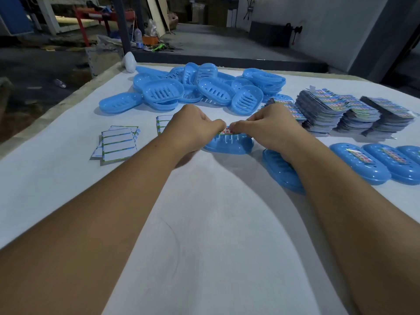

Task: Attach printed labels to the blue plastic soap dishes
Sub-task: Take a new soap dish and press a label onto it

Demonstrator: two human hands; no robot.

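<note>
A blue soap dish (229, 145) lies on the white table in front of me. A printed label (225, 130) with red and green print sits over its far rim. My left hand (193, 129) and my right hand (270, 126) meet above the dish, and both pinch the label between thumb and fingers. The label's ends are hidden by my fingers. Another blue dish (280, 170) lies under my right forearm.
A heap of unlabelled blue dishes (193, 89) fills the far middle. Stacks of printed labels (341, 112) stand at the right, with labelled dishes (375, 162) in front of them. Spent backing sheets (119, 143) lie at the left. The table edge runs along the left.
</note>
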